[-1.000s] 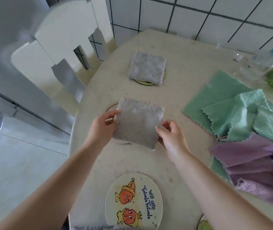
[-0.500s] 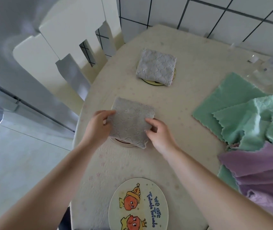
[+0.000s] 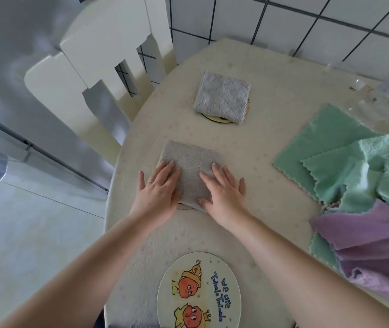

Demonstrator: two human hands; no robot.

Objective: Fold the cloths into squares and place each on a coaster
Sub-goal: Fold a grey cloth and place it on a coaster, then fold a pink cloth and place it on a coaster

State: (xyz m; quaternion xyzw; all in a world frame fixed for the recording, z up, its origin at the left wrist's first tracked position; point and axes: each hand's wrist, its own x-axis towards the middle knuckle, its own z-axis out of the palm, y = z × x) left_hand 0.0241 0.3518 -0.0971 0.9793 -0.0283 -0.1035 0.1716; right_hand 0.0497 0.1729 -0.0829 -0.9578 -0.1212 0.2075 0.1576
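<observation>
A grey cloth (image 3: 192, 159), folded into a square, lies on a coaster (image 3: 185, 206) of which only a sliver shows at its near edge. My left hand (image 3: 158, 190) and my right hand (image 3: 224, 192) rest flat on the cloth's near half, fingers spread, gripping nothing. Farther back, a second folded grey cloth (image 3: 221, 97) sits on a yellow-rimmed coaster (image 3: 217, 119). A bare round coaster (image 3: 199, 292) printed with cartoon figures lies at the near table edge. Unfolded green cloths (image 3: 335, 159) and purple cloths (image 3: 373, 247) are heaped at the right.
The cream table (image 3: 271, 91) curves away at its left edge, where a white chair (image 3: 89, 67) stands. A tiled wall (image 3: 307, 27) backs the table. Clear plastic items (image 3: 382, 100) sit at the far right.
The folded grey cloth came down from between my fingers onto the coaster. Both hands let go of its edges and now lie flat on top of it.
</observation>
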